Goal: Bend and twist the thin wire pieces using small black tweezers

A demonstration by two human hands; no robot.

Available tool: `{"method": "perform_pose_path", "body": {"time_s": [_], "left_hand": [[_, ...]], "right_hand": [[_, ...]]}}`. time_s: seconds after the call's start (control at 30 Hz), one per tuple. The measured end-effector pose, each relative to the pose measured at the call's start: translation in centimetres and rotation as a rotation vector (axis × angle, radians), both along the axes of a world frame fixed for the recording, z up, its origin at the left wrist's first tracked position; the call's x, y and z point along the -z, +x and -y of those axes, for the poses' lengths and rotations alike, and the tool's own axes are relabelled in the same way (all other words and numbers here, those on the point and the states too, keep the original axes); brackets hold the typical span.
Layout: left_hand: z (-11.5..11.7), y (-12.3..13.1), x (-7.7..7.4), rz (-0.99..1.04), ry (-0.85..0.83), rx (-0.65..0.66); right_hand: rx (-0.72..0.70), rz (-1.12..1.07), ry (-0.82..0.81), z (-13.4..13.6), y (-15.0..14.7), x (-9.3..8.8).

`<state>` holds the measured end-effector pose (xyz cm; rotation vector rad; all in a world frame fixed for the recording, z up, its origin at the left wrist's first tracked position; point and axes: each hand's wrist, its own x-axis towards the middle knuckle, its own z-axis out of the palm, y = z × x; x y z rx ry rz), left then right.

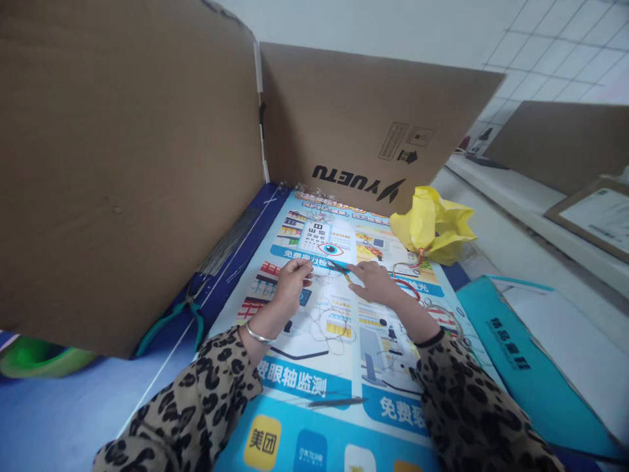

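Note:
My left hand [293, 280] is closed in a pinch on the end of a thin wire [322, 274] above a printed poster [314, 367]. My right hand [372, 280] is closed round small dark pliers [340, 267] whose tip points left toward the wire. Loose loops of thin wire [328, 321] lie on the poster just below both hands. Both forearms wear leopard-print sleeves, and a silver bangle sits on the left wrist.
Cardboard walls [128, 164] stand at the left and back. A bundle of straight wires [230, 239] and green-handled pliers [171, 318] lie at the left. A yellow bag [435, 223] sits at the back right, a teal bag [521, 367] at the right, a dark pen-like tool [337, 402] near me.

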<state>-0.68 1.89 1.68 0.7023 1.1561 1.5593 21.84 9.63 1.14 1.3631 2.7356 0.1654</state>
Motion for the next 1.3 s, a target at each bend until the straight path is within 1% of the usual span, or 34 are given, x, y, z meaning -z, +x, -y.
{"method": "perform_pose_path", "body": {"time_s": [0.23, 0.37, 0.6, 0.8, 0.93, 1.07, 1.2, 1.3], "left_hand": [[0.0, 0.2, 0.6, 0.054, -0.033, 0.005], [-0.2, 0.1, 0.8, 0.078, -0.038, -0.010], [-0.4, 0.0, 0.9, 0.100, -0.025, -0.073], [-0.9, -0.8, 0.5, 0.108, 0.007, -0.191], [-1.1, -1.1, 0.4, 0.100, 0.016, -0.250], [-1.1, -1.1, 0.4, 0.099, 0.017, -0.260], [-1.1, -1.2, 0.4, 0.098, 0.016, -0.267], [-1.1, -1.3, 0.5, 0.094, 0.016, -0.277]], "right_hand": [[-0.037, 0.079, 0.088, 0.1, -1.6, -0.9], [-0.012, 0.085, 0.145, 0.3, -2.1, -0.6], [0.031, 0.071, 0.201, -0.1, -1.5, 0.3], [0.001, 0.074, 0.185, -1.0, -1.5, 0.4], [0.009, 0.074, 0.160, -1.3, -1.7, 0.3], [0.039, 0.078, 0.121, -1.2, -1.8, -0.1], [0.070, 0.104, 0.068, -0.3, -1.7, -0.8], [0.106, 0.130, 0.026, 0.4, -2.0, -1.0]]}}
